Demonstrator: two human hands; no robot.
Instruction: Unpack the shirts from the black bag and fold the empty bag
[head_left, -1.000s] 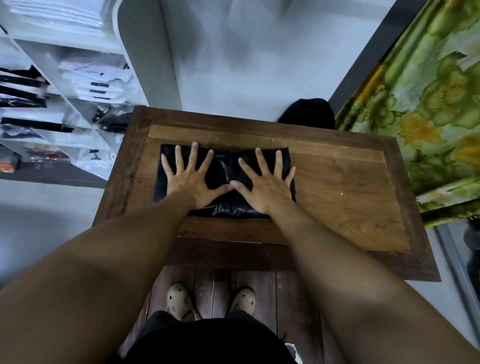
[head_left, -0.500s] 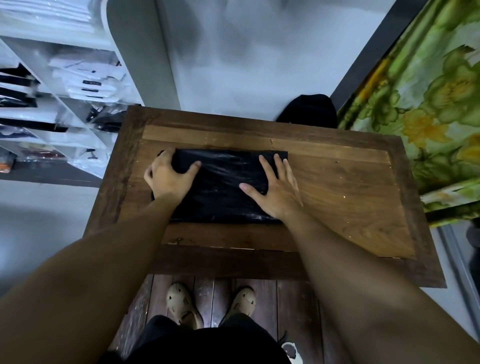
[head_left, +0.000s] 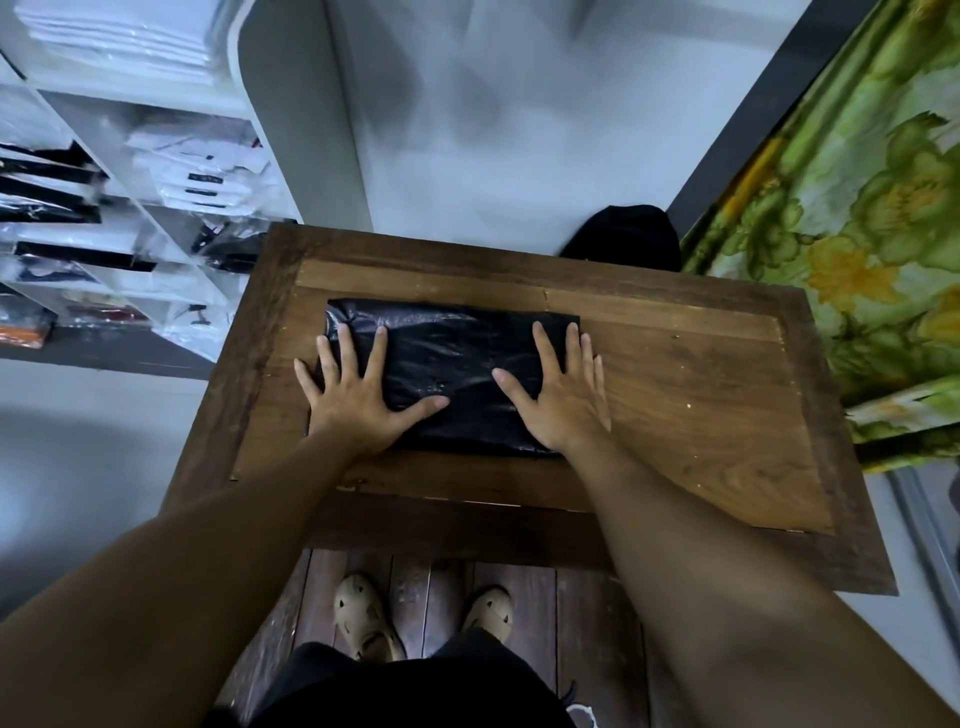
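A dark wooden desk (head_left: 701, 415) with a darker border stands on a plank floor (head_left: 524, 597). A black bag (head_left: 457, 358), folded into a flat rectangle, lies on the desk's left half, its long side parallel to the far edge.

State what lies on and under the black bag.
On the black bag lie the left hand and right hand, fingers flat. Under it is the wooden table; the part it covers is hidden.

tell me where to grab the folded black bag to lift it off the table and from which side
Probably its near long edge, between the left hand and right hand, coming from the person's side. The black bag lies flat and thin on the table, so sliding under that exposed edge, thumb on top, should catch all layers.
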